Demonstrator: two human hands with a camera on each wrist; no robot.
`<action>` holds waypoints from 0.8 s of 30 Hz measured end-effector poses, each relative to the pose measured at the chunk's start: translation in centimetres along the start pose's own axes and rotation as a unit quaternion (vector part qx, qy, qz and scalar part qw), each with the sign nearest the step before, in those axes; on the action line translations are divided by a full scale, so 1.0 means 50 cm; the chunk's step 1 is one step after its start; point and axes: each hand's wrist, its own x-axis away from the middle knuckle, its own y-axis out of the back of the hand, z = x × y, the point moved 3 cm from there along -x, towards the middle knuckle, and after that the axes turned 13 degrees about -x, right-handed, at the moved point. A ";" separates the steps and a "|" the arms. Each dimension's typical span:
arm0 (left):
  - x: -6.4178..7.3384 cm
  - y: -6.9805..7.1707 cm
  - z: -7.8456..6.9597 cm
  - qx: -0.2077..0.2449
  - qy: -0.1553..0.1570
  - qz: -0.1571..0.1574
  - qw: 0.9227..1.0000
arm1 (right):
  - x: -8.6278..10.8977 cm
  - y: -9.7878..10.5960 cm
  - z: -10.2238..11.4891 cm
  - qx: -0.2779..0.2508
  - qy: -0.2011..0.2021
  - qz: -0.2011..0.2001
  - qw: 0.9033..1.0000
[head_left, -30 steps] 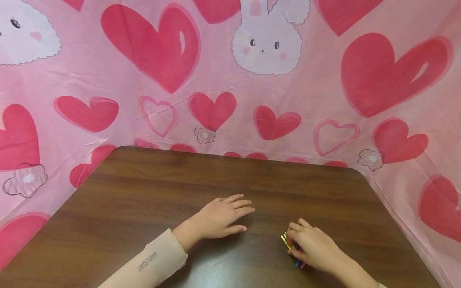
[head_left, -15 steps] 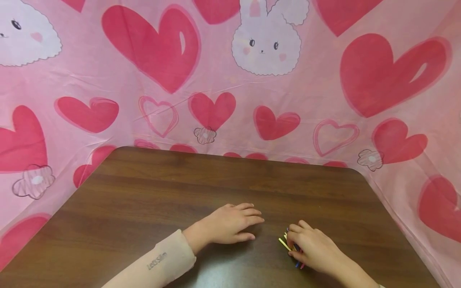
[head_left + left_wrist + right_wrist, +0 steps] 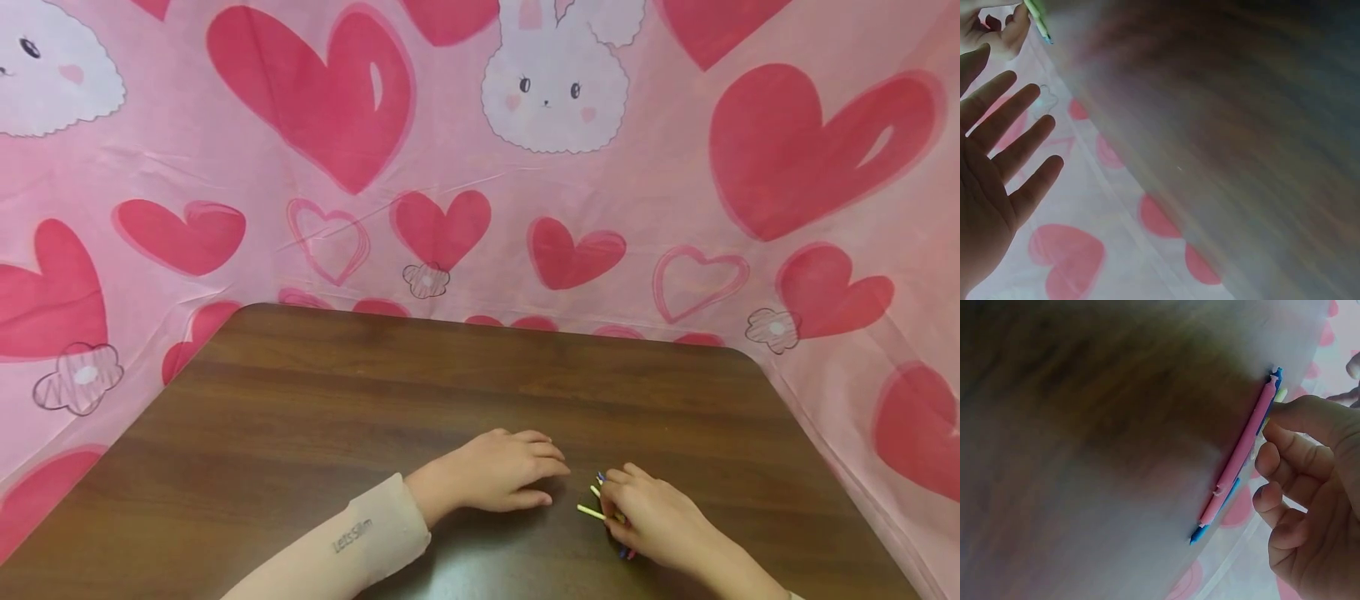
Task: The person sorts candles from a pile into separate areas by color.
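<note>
On the right side of the brown table (image 3: 390,383), my right hand (image 3: 656,517) pinches a small bunch of thin coloured sticks between thumb and fingers. A yellow stick (image 3: 591,512) pokes out toward the left hand, and a blue tip (image 3: 600,477) shows above it. Close up in the right wrist view, a long pink stick (image 3: 1244,444) lies alongside a blue stick (image 3: 1195,536). My left hand (image 3: 506,473) holds nothing, its fingers spread and pointing at the bunch. A light green stick (image 3: 1036,20) shows beyond the left fingers in the left wrist view. The palm hides part of the bunch.
A pink cloth (image 3: 465,167) printed with red hearts and white rabbits hangs behind the table and along both sides. The left forearm, in a beige sleeve (image 3: 345,533), reaches across the table's front.
My left hand has moved right and slightly nearer, toward the bunch. The yellow stick has swung to point more sideways, out from the bunch. My right hand has barely moved.
</note>
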 end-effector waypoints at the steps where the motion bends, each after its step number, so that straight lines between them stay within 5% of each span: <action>1: -0.004 0.000 0.000 0.002 -0.001 -0.003 1.000 | -0.001 0.001 0.000 0.000 0.004 -0.002 1.000; 15: -0.044 0.004 -0.006 0.046 -0.006 -0.007 0.999 | 0.015 0.018 -0.007 -0.018 0.017 -0.044 0.999; 24: -0.062 0.008 -0.021 0.049 -0.014 -0.002 0.999 | 0.048 0.040 -0.034 0.042 0.023 -0.110 0.993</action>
